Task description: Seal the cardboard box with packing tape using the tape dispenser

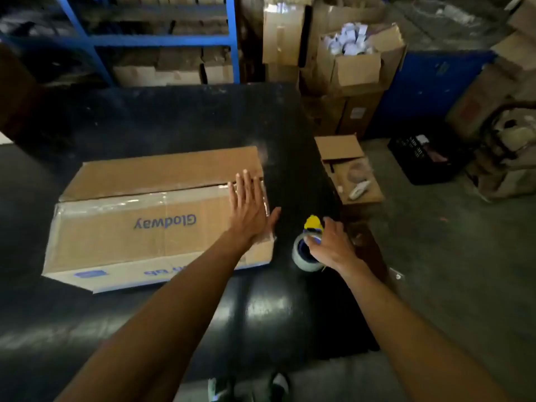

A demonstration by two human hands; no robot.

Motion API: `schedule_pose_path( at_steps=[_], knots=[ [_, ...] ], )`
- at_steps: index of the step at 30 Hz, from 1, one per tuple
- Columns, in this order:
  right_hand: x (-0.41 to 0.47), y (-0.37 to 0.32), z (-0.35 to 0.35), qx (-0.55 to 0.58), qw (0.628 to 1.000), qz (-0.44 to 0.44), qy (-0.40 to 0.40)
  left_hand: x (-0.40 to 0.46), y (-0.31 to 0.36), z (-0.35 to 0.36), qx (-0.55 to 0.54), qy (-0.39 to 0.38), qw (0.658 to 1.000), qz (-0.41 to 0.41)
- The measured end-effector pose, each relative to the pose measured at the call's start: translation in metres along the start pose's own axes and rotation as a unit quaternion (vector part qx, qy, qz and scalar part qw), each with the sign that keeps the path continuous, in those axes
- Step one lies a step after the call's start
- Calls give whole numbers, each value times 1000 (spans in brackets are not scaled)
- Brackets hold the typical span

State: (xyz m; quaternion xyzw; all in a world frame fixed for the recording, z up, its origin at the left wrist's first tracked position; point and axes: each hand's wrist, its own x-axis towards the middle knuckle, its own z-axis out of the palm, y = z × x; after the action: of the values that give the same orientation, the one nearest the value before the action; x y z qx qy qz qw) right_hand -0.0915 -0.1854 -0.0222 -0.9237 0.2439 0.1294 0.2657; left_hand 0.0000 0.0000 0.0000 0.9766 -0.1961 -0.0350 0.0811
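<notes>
A wide, glossy black tabletop (174, 117) fills most of the scene. On its left half lies a long brown cardboard box (130, 227) printed with blue lettering, its top flaps closed and a strip of clear packing tape (139, 198) running along the centre seam. The person's left hand (249, 210) rests flat on the right end of the box, fingers spread, pressing on the taped seam. Just to the right of the box, the right hand (333, 246) is curled around a yellow and blue tape dispenser (311, 227) carrying a roll of clear tape (303, 259), held low over the tabletop near its right edge.
</notes>
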Motion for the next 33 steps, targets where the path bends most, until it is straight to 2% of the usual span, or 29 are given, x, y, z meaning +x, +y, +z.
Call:
schedule_pose_path(
  at_steps=[5, 9, 12, 16, 21, 24, 29, 31, 33],
  knots=[
    [14, 21, 30, 5, 997, 75, -18, 0, -4, 10, 5, 9, 1000, -17],
    [23, 24, 39, -1, 995, 97, -13, 1, -7, 14, 4, -1, 1000, -6],
    [27, 29, 40, 59, 988, 137, -45, 0, -5, 15, 7, -24, 1000, -5],
    [20, 30, 31, 313, 929, 178, -88, -6, 1, 16, 13, -33, 999, 2],
    [18, 21, -12, 525, 831, 147, -106, -25, 23, 19, 0, -30, 999, 24],
    [17, 9, -41, 577, 799, 127, -110, -28, 30, 20, -16, -25, 999, 20],
    [5, -21, -66, 674, 721, 98, -128, -17, 46, 10, -42, -36, 998, -18],
    [-1, -28, -71, 679, 717, 68, -146, -16, 46, 8, -38, -40, 998, -16],
    [-9, -33, -75, 660, 733, 24, -165, -15, 39, 6, -34, -51, 998, 13]
  ],
)
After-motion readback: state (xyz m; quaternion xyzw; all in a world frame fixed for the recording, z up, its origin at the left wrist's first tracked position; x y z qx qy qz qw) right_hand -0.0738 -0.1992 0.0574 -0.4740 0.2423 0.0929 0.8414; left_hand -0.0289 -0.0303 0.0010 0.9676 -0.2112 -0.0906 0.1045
